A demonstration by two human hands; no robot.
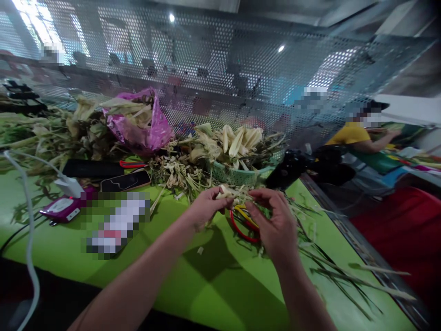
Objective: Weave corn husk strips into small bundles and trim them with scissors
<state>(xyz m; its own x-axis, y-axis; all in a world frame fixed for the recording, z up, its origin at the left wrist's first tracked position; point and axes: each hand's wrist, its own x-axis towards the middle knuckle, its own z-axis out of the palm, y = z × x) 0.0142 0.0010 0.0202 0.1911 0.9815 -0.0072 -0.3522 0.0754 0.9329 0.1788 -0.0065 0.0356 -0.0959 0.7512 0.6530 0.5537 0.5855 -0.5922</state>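
My left hand [208, 205] pinches a pale bundle of dried plant husk [225, 192] between thumb and fingers. At its right end, my right hand [275, 218] has thumb and fingers drawn together around thin strands; the exact grip is partly hidden. Below and between the hands lie red and yellow loops of cord or wire [237, 225] on the green tabletop [220, 285]. Just behind the hands stands a light green basket [237, 174] heaped with dried, pale husks [241, 140].
Dried stalks and leaves [69, 124] pile up at left, beside a pink plastic bag [138, 126]. A phone [126, 180] and a purple power strip [65, 204] lie nearby. Long stems [351, 276] spread rightward. Behind stands a perforated metal screen [206, 59]; a person in yellow [349, 133] sits beyond.
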